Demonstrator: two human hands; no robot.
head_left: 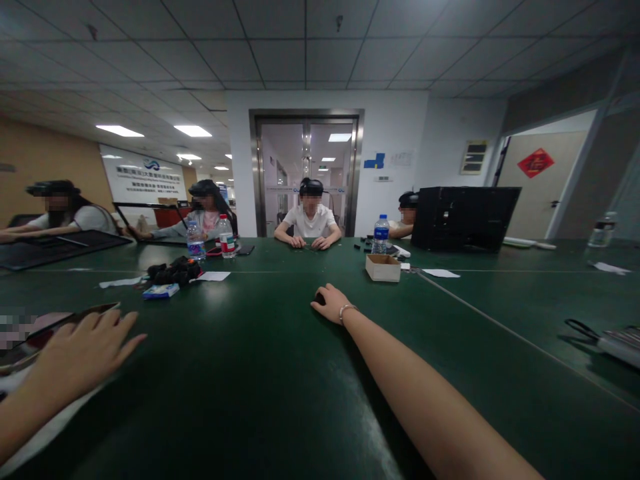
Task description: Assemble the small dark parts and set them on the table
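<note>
Ahead we count four people (311, 223), four water bottles (227, 237) and one cardboard box (383, 267) on the green table (280, 373). Our left hand (83, 350) lies open, fingers spread, over a dark flat panel (103, 309) at the table's left edge, its long axis rising rightward. Our right hand (331, 303) curls over a small dark piece (320, 298) mid-table; we cannot tell if it grips.

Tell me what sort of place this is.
Most likely an office meeting room or shared workspace: a long green table with several seated people around it, a tiled drop ceiling with panel lights, and glass double doors near a logo wall.
</note>
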